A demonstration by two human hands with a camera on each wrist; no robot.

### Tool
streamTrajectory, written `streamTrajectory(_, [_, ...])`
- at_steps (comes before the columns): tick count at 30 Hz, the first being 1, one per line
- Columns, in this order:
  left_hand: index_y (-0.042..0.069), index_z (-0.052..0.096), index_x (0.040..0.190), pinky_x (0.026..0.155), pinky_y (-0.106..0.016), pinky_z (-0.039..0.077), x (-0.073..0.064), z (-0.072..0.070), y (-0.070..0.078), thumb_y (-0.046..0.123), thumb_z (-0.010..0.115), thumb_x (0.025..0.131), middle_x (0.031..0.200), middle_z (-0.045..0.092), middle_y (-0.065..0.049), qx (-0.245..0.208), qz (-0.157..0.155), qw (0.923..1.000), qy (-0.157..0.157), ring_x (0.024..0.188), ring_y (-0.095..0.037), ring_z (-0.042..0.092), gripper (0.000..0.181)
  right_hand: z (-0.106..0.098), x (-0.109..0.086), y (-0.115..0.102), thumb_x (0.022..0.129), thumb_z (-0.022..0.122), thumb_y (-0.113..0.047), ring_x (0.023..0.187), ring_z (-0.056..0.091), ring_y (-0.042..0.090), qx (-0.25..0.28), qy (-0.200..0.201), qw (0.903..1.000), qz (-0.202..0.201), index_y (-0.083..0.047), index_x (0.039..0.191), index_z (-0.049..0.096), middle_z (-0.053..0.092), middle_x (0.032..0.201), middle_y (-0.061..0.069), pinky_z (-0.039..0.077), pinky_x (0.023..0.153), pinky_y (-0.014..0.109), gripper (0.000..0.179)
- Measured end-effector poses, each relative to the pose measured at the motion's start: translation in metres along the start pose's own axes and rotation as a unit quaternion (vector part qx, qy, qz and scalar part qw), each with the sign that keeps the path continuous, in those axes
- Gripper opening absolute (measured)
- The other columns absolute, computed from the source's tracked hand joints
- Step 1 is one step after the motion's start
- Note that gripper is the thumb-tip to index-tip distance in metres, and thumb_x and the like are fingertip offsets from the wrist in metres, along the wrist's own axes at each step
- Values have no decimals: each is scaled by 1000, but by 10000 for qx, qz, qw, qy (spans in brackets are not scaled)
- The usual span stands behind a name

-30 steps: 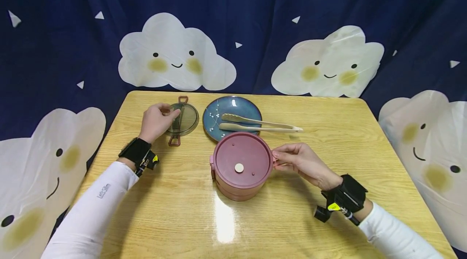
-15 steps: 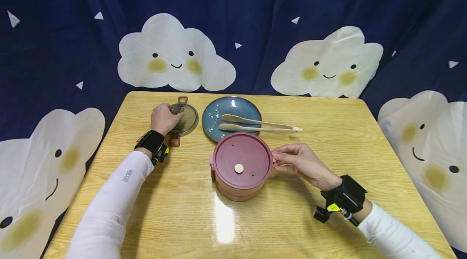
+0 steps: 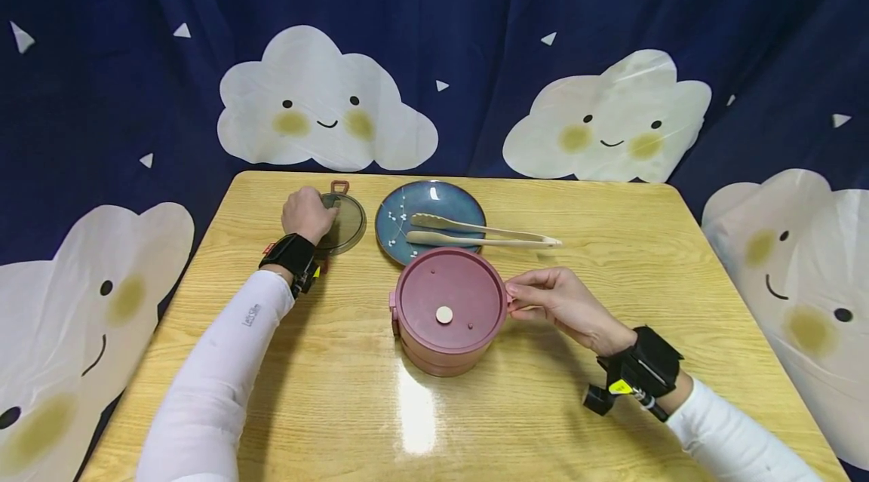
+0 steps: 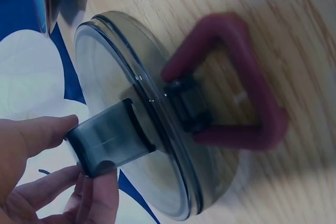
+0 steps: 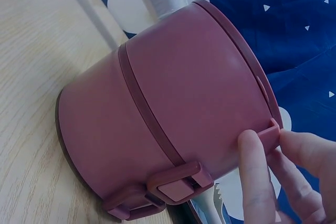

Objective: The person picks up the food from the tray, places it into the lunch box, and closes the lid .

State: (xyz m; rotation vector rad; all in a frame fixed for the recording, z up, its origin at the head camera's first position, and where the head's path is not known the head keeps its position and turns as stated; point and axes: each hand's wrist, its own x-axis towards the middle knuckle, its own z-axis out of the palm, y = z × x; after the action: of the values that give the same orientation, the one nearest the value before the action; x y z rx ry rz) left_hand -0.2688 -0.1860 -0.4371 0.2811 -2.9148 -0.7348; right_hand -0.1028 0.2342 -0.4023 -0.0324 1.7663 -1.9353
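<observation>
Toward the back left of the table, my left hand grips the dark upright handle of a round smoky see-through lid. Thumb and fingers lie on opposite sides of that handle in the left wrist view. A maroon clasp swings out from the lid's rim. At the middle of the table stands a maroon round lunch box with its own cover on. My right hand pinches the small tab near the box's top edge, thumb against finger. The box's lower side latches show in the right wrist view.
Behind the lunch box lies a blue plate with a white blossom pattern. Beige tongs rest across it, their joined end reaching past the rim to the right. A dark blue cloud-print curtain hangs behind the wooden table.
My left hand has shifted slightly right and closed in on the lid's handle, its forearm swinging right. The right hand and the lunch box keep their places.
</observation>
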Motion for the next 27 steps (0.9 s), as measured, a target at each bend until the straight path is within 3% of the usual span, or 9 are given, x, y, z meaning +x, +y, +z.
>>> streamTrajectory(7, [2, 59, 70, 69, -46, 53, -1, -7, -3, 22, 76, 94, 82, 68, -20, 186, 77, 9997, -144, 80, -37, 67, 35, -1, -1, 0, 101, 70, -8, 92, 79, 11, -91, 48, 9999, -10, -9, 112, 79, 81, 106, 1, 64, 88, 29, 14])
streamTrajectory(13, [-5, 71, 85, 74, -49, 53, -3, -15, -9, 21, 77, 93, 87, 71, -23, 353, 335, 9985, -236, 83, -38, 66, 28, -1, -1, 0, 101, 70, -7, 91, 79, 11, -66, 73, 10000, -15, -10, 110, 80, 81, 106, 0, 64, 87, 29, 14])
streamTrajectory(21, [-7, 75, 116, 86, -56, 54, -11, -39, -4, 16, 74, 95, 110, 75, -28, 525, 473, 9964, -472, 101, -45, 69, 31, 0, 0, -1, 101, 70, -7, 90, 79, 10, -81, 28, 10000, -6, -11, 109, 80, 81, 106, 0, 64, 87, 29, 14])
streamTrajectory(27, [-6, 74, 113, 89, -59, 53, -18, -57, 1, 15, 74, 96, 112, 74, -28, 481, 815, 9944, -465, 102, -47, 68, 27, 0, 0, -2, 101, 70, -7, 89, 79, 11, -139, 43, 9999, -27, -10, 111, 80, 82, 106, 0, 64, 87, 29, 14])
